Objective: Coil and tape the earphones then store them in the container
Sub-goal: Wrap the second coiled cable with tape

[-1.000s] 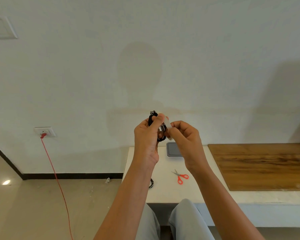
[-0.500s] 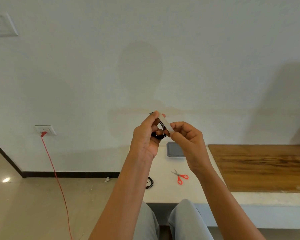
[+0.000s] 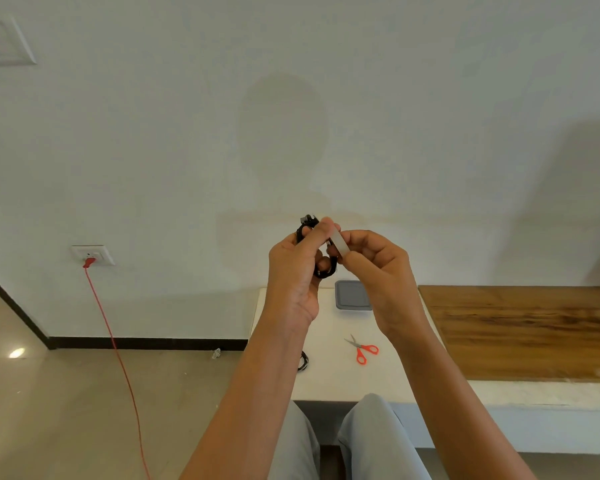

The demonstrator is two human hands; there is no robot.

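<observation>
The white counter (image 3: 336, 323) is occupied by scissors (image 3: 362, 350), a grey container (image 3: 352, 295) and a black coil (image 3: 303, 362); bare surface is left between them.

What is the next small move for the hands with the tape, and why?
Probably the right hand should wrap the tape strip around the coiled earphones and press it down. The left hand grips the coil, one end of the strip seems to sit under its fingertip, and the right hand pinches the other end, so the coil looks unbound.
</observation>
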